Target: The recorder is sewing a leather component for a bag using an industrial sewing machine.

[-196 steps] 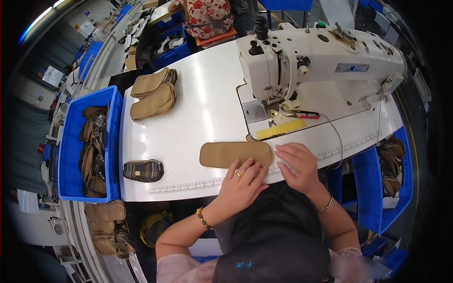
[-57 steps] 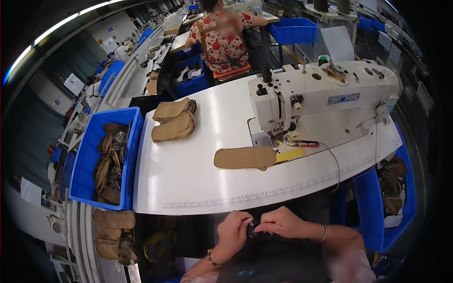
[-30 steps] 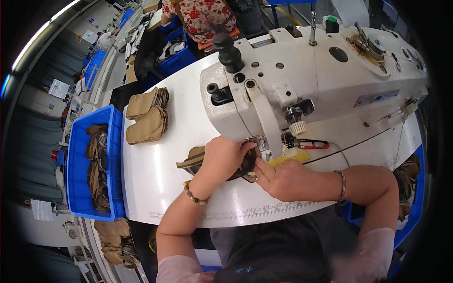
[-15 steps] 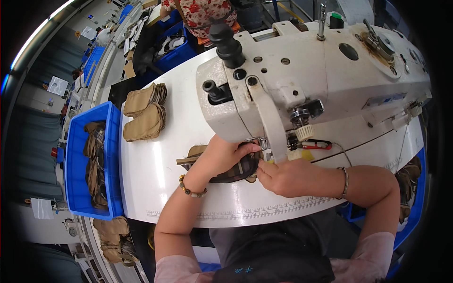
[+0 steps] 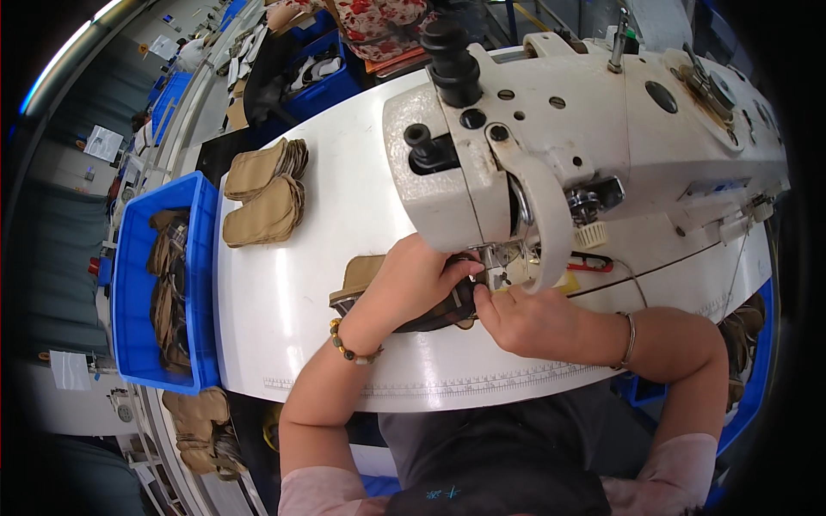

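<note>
A white sewing machine point(image 5: 533, 120) stands over the table, its presser foot point(image 5: 492, 258) close above my fingertips. Under my hands lies a fabric piece, with a tan panel point(image 5: 361, 273) at its left and a dark plaid part point(image 5: 434, 316) in front. My left hand point(image 5: 422, 279) lies across this piece, its thumb pressed on the cloth just left of the foot. Fingers bent, my right hand point(image 5: 535, 322) pinches the edge of the piece right of the foot. My left hand partly hides the piece.
Two stacks of tan fabric pieces point(image 5: 262, 211) sit at the table's far left. Beside the table stands a blue bin point(image 5: 209, 284) with fabric parts. A red-handled tool point(image 5: 592, 263) lies right of the foot. Another person in a floral top point(image 5: 383, 30) is beyond the table.
The view has shifted, so the machine appears farther right and the presser foot shows more plainly. Both hands stay on the fabric piece at the foot.
</note>
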The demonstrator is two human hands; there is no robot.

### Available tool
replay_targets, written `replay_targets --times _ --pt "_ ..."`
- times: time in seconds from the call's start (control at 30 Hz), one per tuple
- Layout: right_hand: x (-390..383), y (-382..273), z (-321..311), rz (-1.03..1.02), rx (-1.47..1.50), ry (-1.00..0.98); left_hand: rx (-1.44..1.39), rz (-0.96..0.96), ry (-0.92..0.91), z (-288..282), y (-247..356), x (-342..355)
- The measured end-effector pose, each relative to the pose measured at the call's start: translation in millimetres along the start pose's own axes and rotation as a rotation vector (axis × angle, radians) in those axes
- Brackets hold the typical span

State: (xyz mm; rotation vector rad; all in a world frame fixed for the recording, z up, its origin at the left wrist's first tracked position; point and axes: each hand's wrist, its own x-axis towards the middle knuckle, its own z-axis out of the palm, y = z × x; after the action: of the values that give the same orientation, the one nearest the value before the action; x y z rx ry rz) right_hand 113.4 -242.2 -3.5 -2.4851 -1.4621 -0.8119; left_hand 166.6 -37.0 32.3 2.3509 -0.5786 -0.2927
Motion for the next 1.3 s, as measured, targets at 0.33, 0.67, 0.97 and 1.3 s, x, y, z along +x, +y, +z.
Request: replay_targets --times 0.33,0.67,0.97,1.3 --pt "1 -5 -7 0.030 -0.030 -0.070 0.249 -0.010 0.056 1 11 1" --pt "0 -7 -5 0.026 -0.038 -0.043 0.340 0.051 0.144 5 8 5" --pt "0 -8 -6 0.040 -0.049 -0.059 0.221 0.091 0.146 10 -2 6" --pt "2 -6 -12 0.043 -0.031 -0.136 0.155 0.029 0.166 19 -10 9"
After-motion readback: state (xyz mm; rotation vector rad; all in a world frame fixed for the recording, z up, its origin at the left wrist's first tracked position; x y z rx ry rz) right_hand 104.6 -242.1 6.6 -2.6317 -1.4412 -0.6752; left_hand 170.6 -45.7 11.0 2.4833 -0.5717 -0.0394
